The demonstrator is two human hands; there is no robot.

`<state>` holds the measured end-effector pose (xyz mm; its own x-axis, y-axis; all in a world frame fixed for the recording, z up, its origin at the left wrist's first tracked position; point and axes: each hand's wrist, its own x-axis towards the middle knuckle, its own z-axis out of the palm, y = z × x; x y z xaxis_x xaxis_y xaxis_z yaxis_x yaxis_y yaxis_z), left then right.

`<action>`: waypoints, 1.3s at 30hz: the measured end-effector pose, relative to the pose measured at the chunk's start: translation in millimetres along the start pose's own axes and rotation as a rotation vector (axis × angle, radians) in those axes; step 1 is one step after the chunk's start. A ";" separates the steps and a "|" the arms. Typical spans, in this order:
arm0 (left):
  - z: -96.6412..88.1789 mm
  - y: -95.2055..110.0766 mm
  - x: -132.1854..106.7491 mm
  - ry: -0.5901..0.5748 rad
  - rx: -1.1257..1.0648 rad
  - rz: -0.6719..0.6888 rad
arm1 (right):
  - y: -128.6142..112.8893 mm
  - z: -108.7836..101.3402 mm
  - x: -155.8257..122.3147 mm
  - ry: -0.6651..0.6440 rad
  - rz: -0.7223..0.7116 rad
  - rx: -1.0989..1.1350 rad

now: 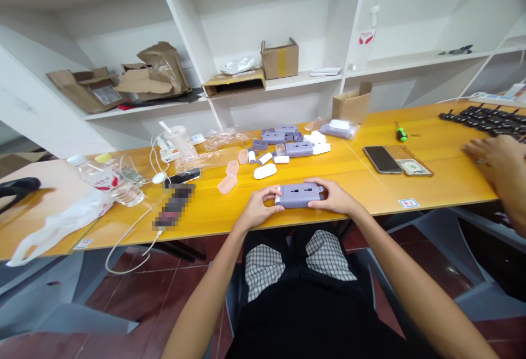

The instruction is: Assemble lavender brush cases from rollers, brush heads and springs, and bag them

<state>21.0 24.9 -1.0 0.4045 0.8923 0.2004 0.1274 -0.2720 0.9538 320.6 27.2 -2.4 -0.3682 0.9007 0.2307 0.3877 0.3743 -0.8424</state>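
Note:
A flat purple plastic case (301, 197) with two dark slots in its top rests near the front edge of the table. My left hand (259, 208) grips its left end, where a white part (278, 195) shows by the fingers. Around the right end are the closed fingers of my right hand (336, 198). Just beyond the case lie a white oval piece (265, 171), small white cylindrical pieces (281, 159) and pale pink plastic covers (227, 183). Farther back, another purple case (299, 149) lies among more purple parts (276, 137).
A phone (383, 160) and a brown tray with a banknote (414, 167) lie to the right, a green screwdriver (401, 133) behind them. Another person's hand (493, 156) is near black parts (489, 120). Bottles (107, 179), a cup (181, 142) and cables (123, 238) occupy the left.

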 end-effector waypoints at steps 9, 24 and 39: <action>-1.8 0.2 1.7 -0.004 -0.081 -0.039 | -1.9 -0.3 -0.7 -0.001 -0.024 -0.003; -6.6 -8.3 4.4 -0.032 -0.085 0.071 | 1.6 -2.5 -0.9 0.025 -0.006 -0.041; -5.6 -8.0 4.0 -0.007 -0.085 0.041 | 2.8 -2.8 -1.2 0.037 -0.005 -0.034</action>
<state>16.5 32.7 -6.6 0.4142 0.8785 0.2381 0.0335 -0.2761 0.9605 324.5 27.8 -3.8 -0.3389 0.9061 0.2533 0.4149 0.3856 -0.8241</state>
